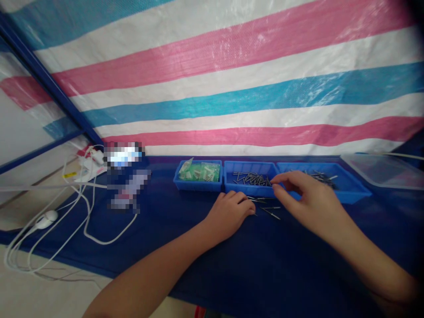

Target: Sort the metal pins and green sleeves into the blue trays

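My left hand (pixel 231 213) rests low over the dark blue table with its fingers curled and pressed together; what lies under the fingertips is hidden. Just right of it, several loose metal pop rivets (pixel 271 213) lie on the tabletop. My right hand (pixel 306 194) hovers at the front of the bins, thumb and forefinger nearly meeting in a pinch; anything between them is too small to make out. Behind the hands, the middle blue bin (pixel 228 182) contains a pile of rivets (pixel 253 179). More metal pieces (pixel 323 178) lie in the right blue bin (pixel 356 187), partly hidden by my right hand.
A left blue bin (pixel 198 186) holds small clear and green packets (pixel 200 171). White cables (pixel 88 212) tangle across the table's left end near a power strip (pixel 91 168) and blurred devices. A clear plastic lid or tray (pixel 384 170) sits at right. Striped sheeting (pixel 212 101) hangs behind.
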`<state>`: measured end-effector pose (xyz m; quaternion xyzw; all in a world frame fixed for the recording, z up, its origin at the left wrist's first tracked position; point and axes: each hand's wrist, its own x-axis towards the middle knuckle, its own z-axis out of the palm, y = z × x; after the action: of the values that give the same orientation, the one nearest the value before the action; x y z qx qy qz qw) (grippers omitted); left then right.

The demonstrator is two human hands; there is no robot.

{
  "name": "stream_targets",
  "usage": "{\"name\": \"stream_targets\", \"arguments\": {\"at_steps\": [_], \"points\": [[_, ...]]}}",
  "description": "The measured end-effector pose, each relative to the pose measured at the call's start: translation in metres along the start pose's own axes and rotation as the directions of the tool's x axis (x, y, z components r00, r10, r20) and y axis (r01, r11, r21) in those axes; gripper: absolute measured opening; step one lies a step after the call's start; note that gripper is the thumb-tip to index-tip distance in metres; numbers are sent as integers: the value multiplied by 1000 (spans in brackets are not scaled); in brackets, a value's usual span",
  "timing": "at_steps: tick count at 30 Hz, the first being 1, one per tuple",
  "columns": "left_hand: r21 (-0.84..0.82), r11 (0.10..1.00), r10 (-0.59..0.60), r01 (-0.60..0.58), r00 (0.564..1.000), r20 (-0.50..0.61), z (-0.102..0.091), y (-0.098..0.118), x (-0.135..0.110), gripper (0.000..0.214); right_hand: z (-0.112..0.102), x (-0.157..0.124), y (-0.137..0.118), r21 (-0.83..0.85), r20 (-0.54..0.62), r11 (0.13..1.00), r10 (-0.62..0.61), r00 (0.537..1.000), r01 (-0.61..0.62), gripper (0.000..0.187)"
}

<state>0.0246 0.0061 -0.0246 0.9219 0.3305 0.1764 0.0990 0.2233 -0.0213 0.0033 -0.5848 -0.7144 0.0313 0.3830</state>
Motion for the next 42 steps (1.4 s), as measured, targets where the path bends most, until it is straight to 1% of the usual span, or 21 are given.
{"name": "stream_targets", "arguments": {"at_steps": [2, 3, 5, 6, 9, 11, 12, 14, 18, 20, 23, 28, 32, 37, 42], "points": [[-191, 981, -51, 40, 997, -53, -1, -1, 1, 19, 2, -2, -7, 95, 109, 995, -18, 994, 8, 16], [-304, 951, -89, 60, 993, -82, -2, -1, 1, 20, 3, -3, -9, 143, 170, 990, -31, 985, 7, 17], [-508, 856, -184, 99, 975, -121, -2, -2, 2, 20, 5, -4, -14, 222, 272, 975, -58, 961, -4, 18], [-590, 799, -231, 118, 966, -119, -1, -2, 1, 21, 6, -4, -16, 252, 300, 967, -64, 952, -14, 18], [-789, 593, -332, 159, 941, -60, 2, 1, 0, 21, 8, -4, -20, 314, 315, 947, -36, 948, -68, 21], [-874, 456, -374, 166, 927, -19, 4, 5, 0, 20, 8, -4, -21, 354, 319, 929, -9, 948, -111, 24], [-899, 404, -390, 166, 921, -5, 4, 6, 0, 21, 8, -4, -21, 372, 328, 919, -1, 945, -128, 26], [-925, 341, -406, 166, 914, 14, 4, 9, 0, 22, 8, -4, -22, 402, 345, 903, 4, 939, -151, 27], [-936, 295, -376, 191, 924, 70, 5, 12, -1, 30, 8, -4, -22, 413, 345, 896, 11, 939, -162, 27], [-932, 293, -352, 216, 930, 105, 6, 12, -1, 34, 8, -5, -20, 401, 338, 901, 20, 941, -163, 27], [-924, 300, -327, 236, 936, 132, 7, 12, -2, 35, 9, -5, -18, 383, 327, 910, 27, 945, -159, 26], [-923, 306, -327, 233, 936, 128, 6, 13, -2, 33, 10, -5, -17, 378, 324, 913, 24, 946, -153, 25], [-935, 282, -317, 216, 941, 122, 5, 13, -2, 32, 10, -5, -16, 360, 334, 919, 37, 942, -164, 25], [-937, 257, -332, 238, 932, 146, 4, 15, -3, 35, 10, -6, -16, 352, 324, 923, 34, 945, -154, 26], [-942, 241, -319, 236, 935, 153, 4, 16, -3, 37, 9, -6, -17, 339, 342, 927, 41, 939, -164, 25]]}}
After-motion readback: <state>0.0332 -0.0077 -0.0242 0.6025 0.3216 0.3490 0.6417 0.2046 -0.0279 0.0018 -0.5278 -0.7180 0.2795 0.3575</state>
